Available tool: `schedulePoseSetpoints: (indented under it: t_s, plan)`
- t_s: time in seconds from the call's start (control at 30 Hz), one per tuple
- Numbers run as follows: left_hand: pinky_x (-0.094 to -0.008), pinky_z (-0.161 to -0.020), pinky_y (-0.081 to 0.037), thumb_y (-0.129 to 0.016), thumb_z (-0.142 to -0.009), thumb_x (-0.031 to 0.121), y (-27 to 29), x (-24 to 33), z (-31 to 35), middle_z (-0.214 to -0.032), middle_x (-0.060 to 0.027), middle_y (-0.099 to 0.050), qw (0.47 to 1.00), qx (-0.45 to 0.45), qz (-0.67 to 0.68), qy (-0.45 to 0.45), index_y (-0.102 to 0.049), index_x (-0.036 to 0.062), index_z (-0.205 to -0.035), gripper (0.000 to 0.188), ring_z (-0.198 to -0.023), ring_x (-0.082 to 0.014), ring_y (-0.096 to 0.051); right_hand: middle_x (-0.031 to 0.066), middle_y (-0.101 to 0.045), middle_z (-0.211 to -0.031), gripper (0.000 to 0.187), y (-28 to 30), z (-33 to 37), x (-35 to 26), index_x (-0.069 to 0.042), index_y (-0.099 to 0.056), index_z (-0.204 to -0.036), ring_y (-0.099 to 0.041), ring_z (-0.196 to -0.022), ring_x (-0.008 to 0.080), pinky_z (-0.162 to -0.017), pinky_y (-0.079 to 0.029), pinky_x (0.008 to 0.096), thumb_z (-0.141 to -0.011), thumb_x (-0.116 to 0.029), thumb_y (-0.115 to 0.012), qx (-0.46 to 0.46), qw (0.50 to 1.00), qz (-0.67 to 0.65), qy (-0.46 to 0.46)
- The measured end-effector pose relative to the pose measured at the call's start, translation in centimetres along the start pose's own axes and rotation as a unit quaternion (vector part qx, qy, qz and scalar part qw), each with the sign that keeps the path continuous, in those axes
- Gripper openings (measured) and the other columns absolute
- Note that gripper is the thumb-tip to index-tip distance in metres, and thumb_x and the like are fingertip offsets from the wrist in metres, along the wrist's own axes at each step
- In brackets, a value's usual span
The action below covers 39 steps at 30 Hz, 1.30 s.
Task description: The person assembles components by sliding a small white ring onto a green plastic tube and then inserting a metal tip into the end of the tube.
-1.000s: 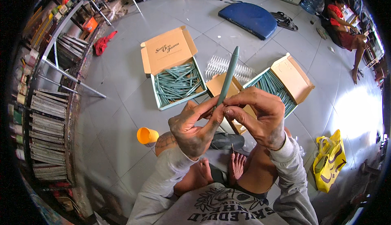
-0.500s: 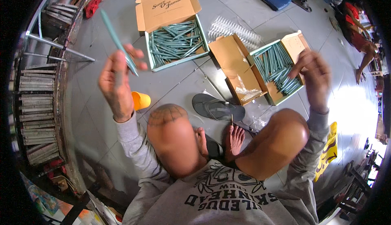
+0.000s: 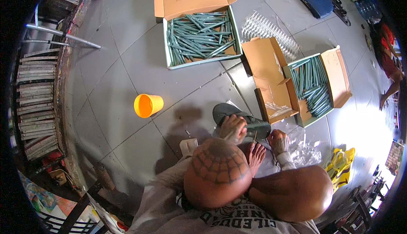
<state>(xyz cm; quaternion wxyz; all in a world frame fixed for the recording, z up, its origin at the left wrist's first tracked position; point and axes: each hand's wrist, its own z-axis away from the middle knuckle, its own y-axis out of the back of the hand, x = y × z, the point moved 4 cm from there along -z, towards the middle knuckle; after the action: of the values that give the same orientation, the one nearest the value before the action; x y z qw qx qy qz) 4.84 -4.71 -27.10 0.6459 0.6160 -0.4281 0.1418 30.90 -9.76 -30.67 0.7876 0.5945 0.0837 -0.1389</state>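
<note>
My left hand (image 3: pixel 232 129) is closed on a teal pen-shaped stick (image 3: pixel 255 126), held low over a dark flip-flop (image 3: pixel 222 112) on the floor. Just right of my bare foot (image 3: pixel 256 157), my right hand (image 3: pixel 278 141) is curled closed; what it grips, if anything, I cannot make out. A thin yellowish stick (image 3: pixel 255 137) shows between the flip-flop and my toes. Similar teal sticks fill a large open carton (image 3: pixel 204 58) at the far middle and a smaller open box (image 3: pixel 316 122) to the right. My raised knees hide part of my forearms.
An orange cup (image 3: pixel 148 105) stands left of my hands. Between the boxes lies an open cardboard lid (image 3: pixel 265 64) with small clear pieces inside. Clear plastic pieces (image 3: pixel 271 32) stand in rows behind it. Crumpled clear plastic (image 3: pixel 306 149) lies right of my right hand. A person (image 3: pixel 392 71) sits far right.
Both hands have come down from in front of the boxes to the floor by the flip-flop. The left hand has carried the teal stick along, rightward. The view has shifted and my knees moved.
</note>
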Motion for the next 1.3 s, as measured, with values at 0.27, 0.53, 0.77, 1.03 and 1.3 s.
schedulePoseSetpoints:
  t_s: [0.27, 0.53, 0.77, 1.03, 1.3]
  plan:
    - [-0.0449, -0.084, -0.037, -0.069, -0.089, 0.039, -3.3, -1.4, -0.1, -0.076, -0.0021, -0.058, 0.991, -0.060, 0.095, 0.074, -0.060, 0.0122, -0.092, 0.029, -0.082, -0.0274, -0.061, 0.0122, -0.070, -0.072, 0.020, 6.0, 0.3, -2.5, -0.001, -0.071, -0.083, -0.063, -0.060, 0.0241, -0.061, -0.049, 0.0361, -0.082, -0.020, -0.076, -0.051, 0.980, -0.180, -0.063]
    - [-0.0448, -0.081, -0.033, -0.070, -0.086, 0.050, -1.2, -0.1, -2.7, -0.080, -0.0071, -0.067, 0.931, -0.196, 0.175, 0.252, -0.071, 0.0107, -0.090, 0.039, -0.074, -0.0294, -0.062, 0.0103, -0.068, -0.077, 0.008, 10.4, -1.0, -8.1, -0.002, -0.070, -0.088, -0.062, -0.062, 0.0209, -0.061, -0.049, 0.0327, -0.083, -0.008, -0.073, 0.005, 0.977, -0.194, -0.082]
    - [-0.0394, -0.075, -0.042, -0.071, -0.092, 0.039, -0.8, 0.3, -1.5, -0.088, -0.0084, -0.063, 0.943, -0.095, 0.247, 0.200, -0.060, 0.0047, -0.097, 0.037, -0.080, -0.0230, -0.060, 0.0061, -0.072, -0.078, 0.017, 3.2, -1.5, -10.0, 0.000, -0.073, -0.086, -0.064, -0.068, 0.0125, -0.061, -0.051, 0.0303, -0.090, -0.016, -0.069, -0.174, 0.867, -0.447, -0.136]
    - [-0.0251, -0.066, -0.041, -0.064, -0.098, 0.020, -0.9, -4.2, 0.9, -0.081, 0.0023, -0.046, 0.736, 0.074, 0.559, 0.373, -0.039, 0.0131, -0.090, 0.027, -0.074, -0.0066, -0.043, 0.0062, -0.067, -0.079, 0.013, 4.6, -3.9, -11.8, 0.001, -0.064, -0.102, -0.056, -0.059, 0.0088, -0.053, -0.046, 0.0258, -0.093, -0.009, -0.069, -0.194, 0.660, -0.696, -0.207]
    - [-0.0393, -0.070, -0.036, -0.068, -0.084, 0.009, 9.3, -13.1, -7.1, -0.073, -0.0037, -0.054, 0.964, 0.223, 0.044, 0.141, -0.050, 0.0105, -0.079, 0.019, -0.065, -0.0252, -0.049, 0.0069, -0.068, -0.075, 0.015, 5.5, -7.8, -14.8, -0.005, -0.068, -0.081, -0.063, -0.061, 0.0145, -0.055, -0.050, 0.0305, -0.085, -0.015, -0.078, -0.169, 0.903, -0.393, 0.035]
